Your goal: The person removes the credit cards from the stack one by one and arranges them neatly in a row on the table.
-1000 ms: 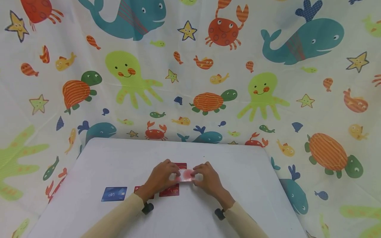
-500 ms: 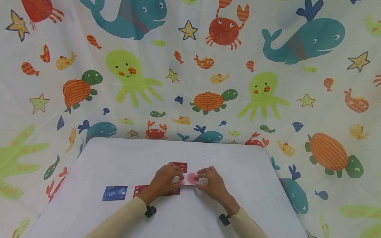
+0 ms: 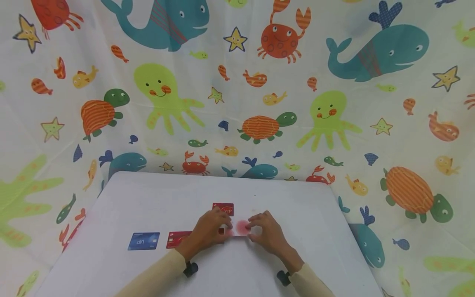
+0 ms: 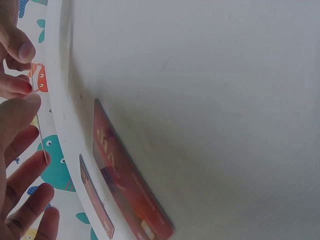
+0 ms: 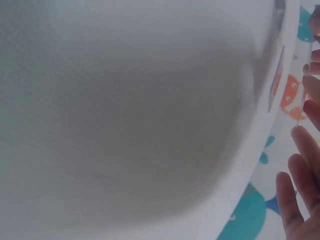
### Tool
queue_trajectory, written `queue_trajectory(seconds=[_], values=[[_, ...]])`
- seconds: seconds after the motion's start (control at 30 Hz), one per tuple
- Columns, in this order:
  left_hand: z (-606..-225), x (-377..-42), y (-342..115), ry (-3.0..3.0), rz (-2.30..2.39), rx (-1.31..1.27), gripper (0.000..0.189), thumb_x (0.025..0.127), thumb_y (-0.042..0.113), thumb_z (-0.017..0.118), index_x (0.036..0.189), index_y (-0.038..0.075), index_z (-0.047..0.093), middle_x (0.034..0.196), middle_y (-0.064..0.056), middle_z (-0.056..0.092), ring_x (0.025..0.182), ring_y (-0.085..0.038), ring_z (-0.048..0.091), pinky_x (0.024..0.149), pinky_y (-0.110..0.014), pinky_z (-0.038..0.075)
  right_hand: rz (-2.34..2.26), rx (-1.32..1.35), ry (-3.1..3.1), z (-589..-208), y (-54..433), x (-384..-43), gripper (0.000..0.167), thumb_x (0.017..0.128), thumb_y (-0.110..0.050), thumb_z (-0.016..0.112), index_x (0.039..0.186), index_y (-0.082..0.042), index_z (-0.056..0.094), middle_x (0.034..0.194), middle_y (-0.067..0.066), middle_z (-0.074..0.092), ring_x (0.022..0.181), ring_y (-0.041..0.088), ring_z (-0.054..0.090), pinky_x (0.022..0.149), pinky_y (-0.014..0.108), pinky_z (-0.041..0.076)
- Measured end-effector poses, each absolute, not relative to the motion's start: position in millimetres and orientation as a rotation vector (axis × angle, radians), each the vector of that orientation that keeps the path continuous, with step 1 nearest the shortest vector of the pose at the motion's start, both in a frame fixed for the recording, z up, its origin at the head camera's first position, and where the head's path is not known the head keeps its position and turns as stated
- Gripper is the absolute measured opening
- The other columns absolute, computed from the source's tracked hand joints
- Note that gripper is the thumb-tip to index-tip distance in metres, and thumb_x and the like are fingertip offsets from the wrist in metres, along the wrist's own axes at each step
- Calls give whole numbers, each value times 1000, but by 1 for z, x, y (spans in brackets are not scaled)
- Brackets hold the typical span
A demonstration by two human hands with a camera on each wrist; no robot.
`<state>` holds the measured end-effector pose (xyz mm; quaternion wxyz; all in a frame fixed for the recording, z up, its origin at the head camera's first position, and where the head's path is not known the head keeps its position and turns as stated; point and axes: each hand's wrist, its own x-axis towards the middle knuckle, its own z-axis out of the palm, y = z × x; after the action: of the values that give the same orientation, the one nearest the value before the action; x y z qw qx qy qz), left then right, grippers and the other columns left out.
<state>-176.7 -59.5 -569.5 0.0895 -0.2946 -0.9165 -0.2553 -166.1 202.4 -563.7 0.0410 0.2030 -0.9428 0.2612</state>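
Both hands hold a thin pale card with a pink-red round patch (image 3: 243,227) by its two ends, over the table. The left hand (image 3: 210,227) pinches its left end between thumb and fingers. At the right end, the right hand (image 3: 270,232) pinches it in the same way. Seen edge-on, the pale card (image 4: 41,132) is a thin line between the fingers in the left wrist view. Just behind the left hand lies a red VIP card (image 3: 226,209). Another red card (image 3: 221,231) is mostly hidden under that hand, and a third red card (image 3: 177,238) shows beside its wrist.
A blue card (image 3: 144,241) lies farther left on the white table (image 3: 297,214). Behind the table hangs a white curtain (image 3: 208,123) printed with sea animals. Each wrist wears a small black camera, such as the left one (image 3: 191,269).
Both hands have drawn the pale card toward the person and slightly right. More of the back red VIP card and of the red card beside the left wrist now shows.
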Motion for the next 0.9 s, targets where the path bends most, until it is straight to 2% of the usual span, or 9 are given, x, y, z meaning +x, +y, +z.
queue_trajectory(seconds=[0.27, 0.57, 0.9], values=[[-579, -173, -53, -2755, -764, -862, 32, 79, 41, 94, 107, 26, 84, 112, 9, 81, 106, -10, 67, 92, -34, 62, 780, 616, -2921, -568, 208, -162, 23, 86, -31, 90, 108, -26, 84, 119, -8, 75, 111, 10, 58, 93, 31, 60], [-586, -169, -45, -2743, -803, -848, 29, 80, 37, 94, 104, 24, 85, 106, 8, 81, 97, -9, 65, 82, -27, 61, 743, 596, -2949, -575, 211, -158, 20, 86, -29, 90, 105, -26, 84, 117, -8, 76, 110, 11, 60, 94, 32, 60], [-594, -168, -40, -2755, -769, -817, 28, 79, 38, 94, 103, 25, 85, 107, 8, 81, 101, -11, 66, 84, -30, 61, 691, 587, -2937, -586, 211, -159, 22, 84, -27, 92, 104, -24, 84, 115, -6, 77, 108, 12, 61, 91, 30, 60]])
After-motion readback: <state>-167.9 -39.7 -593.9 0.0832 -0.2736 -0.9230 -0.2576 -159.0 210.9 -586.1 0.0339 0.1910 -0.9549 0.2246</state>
